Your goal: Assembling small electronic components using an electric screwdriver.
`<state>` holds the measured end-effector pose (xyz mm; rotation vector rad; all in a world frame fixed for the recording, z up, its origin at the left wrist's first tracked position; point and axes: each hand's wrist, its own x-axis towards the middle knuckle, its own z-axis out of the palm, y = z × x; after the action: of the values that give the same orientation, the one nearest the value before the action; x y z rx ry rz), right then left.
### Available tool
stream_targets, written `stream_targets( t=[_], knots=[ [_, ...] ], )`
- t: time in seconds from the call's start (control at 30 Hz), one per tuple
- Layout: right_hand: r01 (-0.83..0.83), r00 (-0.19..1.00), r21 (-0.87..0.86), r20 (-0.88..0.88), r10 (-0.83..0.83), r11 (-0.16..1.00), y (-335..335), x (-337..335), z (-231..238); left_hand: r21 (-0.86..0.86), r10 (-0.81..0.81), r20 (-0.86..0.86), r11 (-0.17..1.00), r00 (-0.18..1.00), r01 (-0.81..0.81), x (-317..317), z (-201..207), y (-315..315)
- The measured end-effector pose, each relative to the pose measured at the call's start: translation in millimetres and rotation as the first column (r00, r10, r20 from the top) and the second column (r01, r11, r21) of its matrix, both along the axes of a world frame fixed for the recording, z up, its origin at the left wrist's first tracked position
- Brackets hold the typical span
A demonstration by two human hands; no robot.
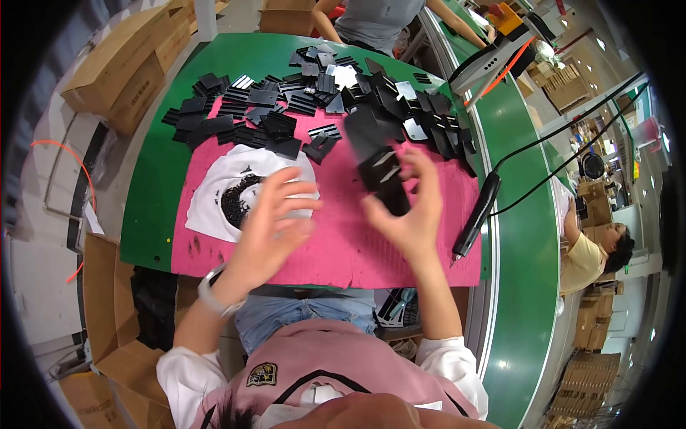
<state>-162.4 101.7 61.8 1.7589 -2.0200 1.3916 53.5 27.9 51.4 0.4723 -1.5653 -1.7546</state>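
One black part [388, 182] in right hand's grip [413, 223], left hand [271, 223] wide, pink mat [339, 250] open between, toward near edge

Before us the mat [329, 268] lies on the table [146, 222], with the cloth [202, 204] at its left and tiny pieces [234, 204] heaped on that. Our left hand [275, 218] is over the cloth's right edge — to its right, our right hand [411, 218] has a block [382, 171]. Farther right is the screwdriver [480, 211]. Behind lie loose parts [275, 123]; beyond the table — a person [375, 25].
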Motion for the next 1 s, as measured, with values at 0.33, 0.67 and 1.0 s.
stream_targets(
  t=[0.33, 0.67, 1.0],
  knots=[
    [-0.265, 0.954, 0.015, -0.140, 0.264, 0.964, -77, 14, -10, 0.264, 0.151, -0.102, 0.957, 0.983, -0.119, -10, -20, -45],
    [0.351, 0.827, 0.370, -0.554, -0.098, 0.860, -187, -32, -46, 0.295, 0.123, -0.171, 0.953, 0.978, -0.068, 1, -37, -58],
    [-0.588, 0.807, 0.100, -0.007, 0.591, 0.803, -55, 5, 10, 0.303, 0.095, -0.104, 0.951, 0.990, -0.060, 2, -40, -50]
  ],
)
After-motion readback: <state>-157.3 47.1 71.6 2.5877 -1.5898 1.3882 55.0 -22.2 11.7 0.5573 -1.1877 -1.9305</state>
